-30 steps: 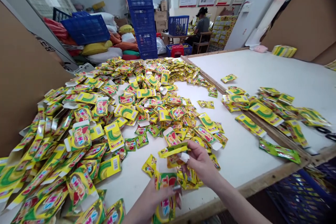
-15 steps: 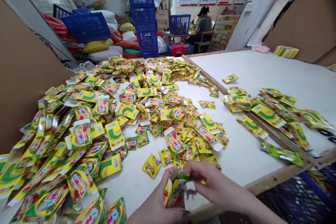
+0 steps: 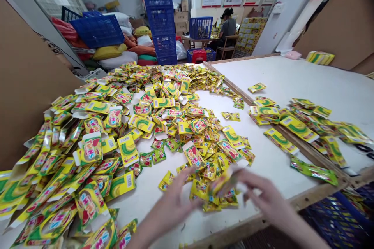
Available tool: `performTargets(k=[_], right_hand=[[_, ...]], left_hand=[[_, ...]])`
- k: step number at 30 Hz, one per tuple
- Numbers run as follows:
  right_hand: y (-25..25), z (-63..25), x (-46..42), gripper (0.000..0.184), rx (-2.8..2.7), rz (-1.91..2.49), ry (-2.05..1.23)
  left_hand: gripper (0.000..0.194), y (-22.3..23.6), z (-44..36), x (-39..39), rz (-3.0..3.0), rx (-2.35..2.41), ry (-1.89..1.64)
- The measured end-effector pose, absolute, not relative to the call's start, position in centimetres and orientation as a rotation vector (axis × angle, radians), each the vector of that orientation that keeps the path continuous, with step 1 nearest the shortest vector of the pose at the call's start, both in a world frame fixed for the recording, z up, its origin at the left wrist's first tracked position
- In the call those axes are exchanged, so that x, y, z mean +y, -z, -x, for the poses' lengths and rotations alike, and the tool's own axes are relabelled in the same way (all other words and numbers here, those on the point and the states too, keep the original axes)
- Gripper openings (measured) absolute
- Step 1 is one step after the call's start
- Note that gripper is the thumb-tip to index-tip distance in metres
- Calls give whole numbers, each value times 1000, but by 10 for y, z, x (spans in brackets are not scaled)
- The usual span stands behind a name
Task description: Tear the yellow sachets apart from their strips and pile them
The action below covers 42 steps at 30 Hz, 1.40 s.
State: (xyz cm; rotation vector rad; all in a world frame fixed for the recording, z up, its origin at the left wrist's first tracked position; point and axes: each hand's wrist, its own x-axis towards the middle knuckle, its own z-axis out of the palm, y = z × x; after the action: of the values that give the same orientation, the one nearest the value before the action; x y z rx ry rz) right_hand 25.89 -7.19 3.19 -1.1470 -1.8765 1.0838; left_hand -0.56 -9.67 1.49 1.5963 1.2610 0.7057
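My left hand (image 3: 172, 206), blurred by motion, is over the near part of the table, fingers apart and nothing seen in them. At the fingertips of my right hand (image 3: 261, 192) is a small yellow candy box (image 3: 220, 183), tilted and smeared by movement. Beneath that box lie several yellow candy packets (image 3: 201, 190). A printed candy box (image 3: 193, 155) rests just beyond my hands, on a heap of packets. To the left spreads a large pile of such boxes (image 3: 127, 149), many with their flaps up. Green packets (image 3: 158, 155) lie between the pile and the heap.
A wooden strip (image 3: 233, 85) divides the white tabletop (image 3: 280, 74). Flat boxes (image 3: 298, 128) and a long green packet strip (image 3: 314, 171) lie to the right, near scissors (image 3: 365, 148). Blue crates (image 3: 159, 19) stack behind. A person (image 3: 228, 27) sits farther back.
The small box has left my left hand and moved up and right with my right hand. My left hand has opened, and the hands have drawn apart.
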Motion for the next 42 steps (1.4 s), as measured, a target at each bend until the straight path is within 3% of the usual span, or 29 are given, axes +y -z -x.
performTargets(k=[1,3,6,9,12,18,22,27,31,34,38,42], right_hand=[[-29,-281,-59,16,-1748,1302,-957],[-28,-332,-29,9,-1540,1553,-658],[-35,-403,12,13,-1374,1883,-285],[-44,-438,39,12,-1335,1913,-14],[-46,-404,44,9,-1418,1680,190],[-5,-183,-22,23,-2109,1198,-439],[23,-95,-52,23,-2439,1342,-610],[32,-104,-50,5,-2397,1258,-876],[20,-120,-56,16,-1674,1088,-1339],[6,-124,-62,20,-1223,929,-1361],[-13,-142,-57,13,-1540,927,-1241],[-21,-162,-54,3,-1854,909,-1254]], left_hand=[[49,-11,18,-86,-1770,1451,-768],[47,-1,43,-64,-2109,1823,-636],[44,16,68,-44,-2155,1965,-571],[32,28,77,-38,-2142,2013,-586],[24,32,80,-39,-2104,2046,-648],[24,24,90,-52,-2027,2072,-830],[19,22,92,-70,-1725,1915,-1167],[16,27,87,-97,-1380,1804,-1397],[11,34,63,-113,-1181,1803,-1581],[12,33,43,-117,-1144,1716,-1555],[4,16,29,-113,-1186,1453,-1378],[10,-8,21,-110,-1059,1211,-1255]])
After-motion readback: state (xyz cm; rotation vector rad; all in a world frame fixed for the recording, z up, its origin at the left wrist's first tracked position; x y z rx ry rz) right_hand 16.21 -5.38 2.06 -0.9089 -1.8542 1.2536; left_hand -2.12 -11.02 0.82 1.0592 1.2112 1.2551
